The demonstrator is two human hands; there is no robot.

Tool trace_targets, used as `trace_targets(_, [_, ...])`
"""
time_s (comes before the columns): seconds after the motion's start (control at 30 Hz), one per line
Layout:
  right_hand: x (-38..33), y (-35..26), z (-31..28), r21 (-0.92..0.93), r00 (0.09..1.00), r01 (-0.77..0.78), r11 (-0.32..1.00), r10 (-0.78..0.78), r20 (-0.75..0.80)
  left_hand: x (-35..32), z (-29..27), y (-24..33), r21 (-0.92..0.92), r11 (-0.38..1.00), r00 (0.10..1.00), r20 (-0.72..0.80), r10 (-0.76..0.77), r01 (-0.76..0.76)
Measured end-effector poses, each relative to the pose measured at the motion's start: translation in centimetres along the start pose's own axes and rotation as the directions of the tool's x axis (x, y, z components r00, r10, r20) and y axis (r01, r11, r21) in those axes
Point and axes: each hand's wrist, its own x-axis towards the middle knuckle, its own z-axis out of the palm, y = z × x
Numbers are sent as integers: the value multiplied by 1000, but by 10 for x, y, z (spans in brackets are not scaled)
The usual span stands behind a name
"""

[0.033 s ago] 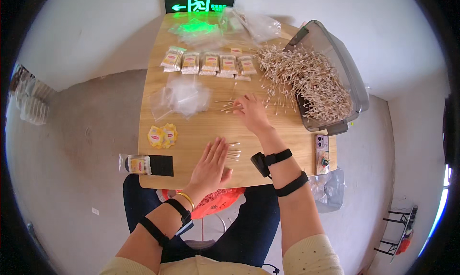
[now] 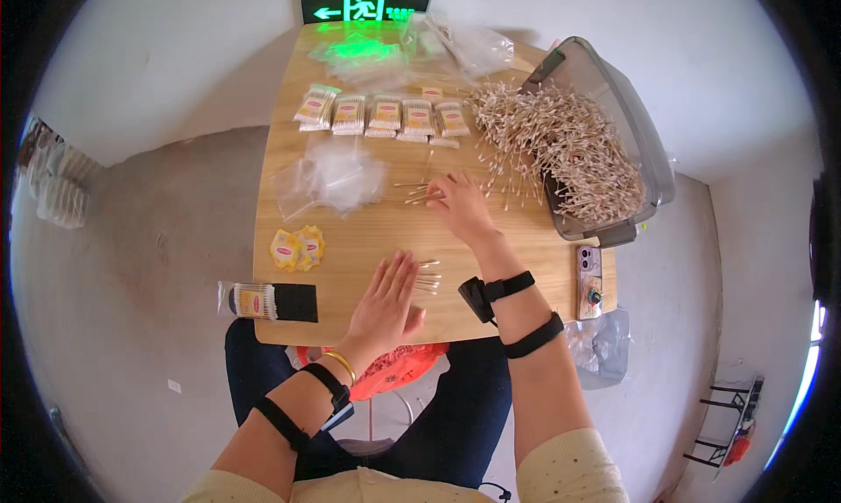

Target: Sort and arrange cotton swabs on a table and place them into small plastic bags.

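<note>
My left hand [image 2: 383, 301] lies flat near the table's front edge, fingers stretched out over a small bunch of cotton swabs [image 2: 427, 278] whose tips show on its right side. Farther out, my right hand [image 2: 462, 208] is curled with fingertips and thumb on a few loose cotton swabs [image 2: 412, 194]; its fingers partly hide them. Just right of that hand, a large heap of cotton swabs [image 2: 569, 152] spills from a tipped grey plastic bin [image 2: 648, 144] onto the wooden table [image 2: 350, 240].
Packed swab bags [image 2: 384, 113] stand in a row at the back. Clear plastic bags [image 2: 337, 177] lie mid-left, with yellow labels [image 2: 298, 249] nearer me. A filled bag [image 2: 254, 301] rests on a black pad at the front left. A phone [image 2: 589, 279] sits at the right edge.
</note>
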Motion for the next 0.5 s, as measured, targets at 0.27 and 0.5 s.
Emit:
trace_targets(0.27, [0, -10, -2, -6, 960, -16, 1000, 17, 279, -2, 1, -3, 12, 1000, 1000, 5, -4, 4])
trace_targets(0.5, [19, 23, -2, -75, 979, -200, 977, 196, -58, 2, 2, 2, 2, 1000, 1000, -23, 18, -18])
